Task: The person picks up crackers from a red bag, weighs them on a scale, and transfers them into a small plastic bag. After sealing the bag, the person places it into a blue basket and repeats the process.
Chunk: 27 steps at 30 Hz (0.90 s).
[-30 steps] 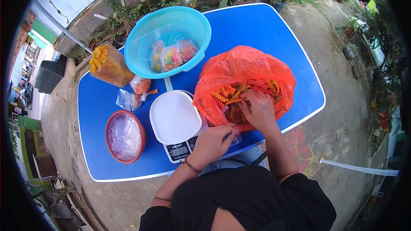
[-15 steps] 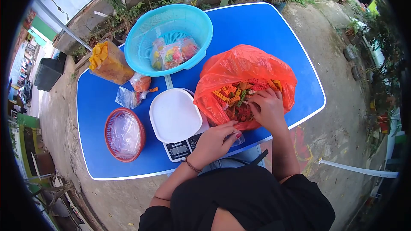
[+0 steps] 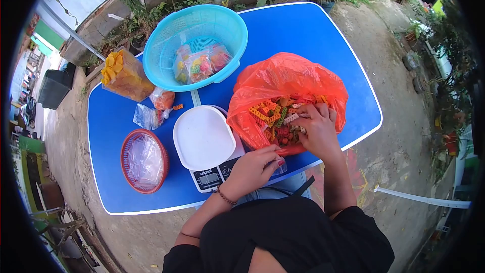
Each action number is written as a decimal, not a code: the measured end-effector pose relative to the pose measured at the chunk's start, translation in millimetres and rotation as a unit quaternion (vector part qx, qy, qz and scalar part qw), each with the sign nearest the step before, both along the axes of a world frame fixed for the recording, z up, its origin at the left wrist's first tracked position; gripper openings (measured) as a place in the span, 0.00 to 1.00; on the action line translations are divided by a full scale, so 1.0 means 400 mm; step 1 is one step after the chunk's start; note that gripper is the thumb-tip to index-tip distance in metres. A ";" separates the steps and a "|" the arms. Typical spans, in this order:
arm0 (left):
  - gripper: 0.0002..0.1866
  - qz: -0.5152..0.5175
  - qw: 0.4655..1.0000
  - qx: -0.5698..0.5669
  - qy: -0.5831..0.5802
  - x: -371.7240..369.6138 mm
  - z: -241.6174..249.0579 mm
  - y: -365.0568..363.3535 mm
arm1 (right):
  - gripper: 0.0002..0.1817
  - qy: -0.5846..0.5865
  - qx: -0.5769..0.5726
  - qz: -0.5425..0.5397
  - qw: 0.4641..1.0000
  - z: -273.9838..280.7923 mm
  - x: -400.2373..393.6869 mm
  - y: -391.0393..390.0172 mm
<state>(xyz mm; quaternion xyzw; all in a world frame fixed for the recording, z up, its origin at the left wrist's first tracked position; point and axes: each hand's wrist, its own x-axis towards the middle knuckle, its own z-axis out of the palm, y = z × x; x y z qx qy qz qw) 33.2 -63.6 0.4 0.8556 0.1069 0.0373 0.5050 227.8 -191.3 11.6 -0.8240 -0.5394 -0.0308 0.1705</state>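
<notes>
A red plastic bag (image 3: 288,71) stands open at the right of the table, full of multicoloured, ladder-shaped and twisted snack pieces (image 3: 273,114). My right hand (image 3: 318,129) reaches into it, fingers curled down among the pieces; the fingertips are partly hidden. At the bag's front rim, my left hand (image 3: 256,168) is closed on a small clear plastic bag (image 3: 279,166), most of which the hand covers. Just left of that hand is a digital kitchen scale (image 3: 207,179) with a white square tray (image 3: 204,136) on top.
A turquoise basket (image 3: 156,55) holding several filled packets (image 3: 199,65) stands at the back. To the left are a tall bag of yellow chips (image 3: 126,78), small snack bags (image 3: 146,116) and a red basket (image 3: 123,159) of clear plastic bags (image 3: 146,159). The blue table (image 3: 108,182) has a white edge.
My right hand has shifted slightly within the red bag, its fingers now bent deeper over the snack pieces. My left hand stays at the rim. The view has moved a little.
</notes>
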 end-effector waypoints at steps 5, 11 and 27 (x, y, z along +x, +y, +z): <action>0.09 0.008 0.998 -0.007 -0.057 -0.001 -0.013 -0.007 | 0.12 0.010 0.120 -0.037 0.992 -0.024 0.070 0.014; 0.08 0.021 0.986 -0.147 -0.076 0.016 -0.001 -0.015 | 0.16 0.009 0.179 -0.067 0.982 -0.040 0.061 0.058; 0.14 0.089 0.937 -0.325 -0.098 0.003 -0.003 -0.016 | 0.14 0.241 0.196 0.007 0.950 -0.024 -0.007 0.054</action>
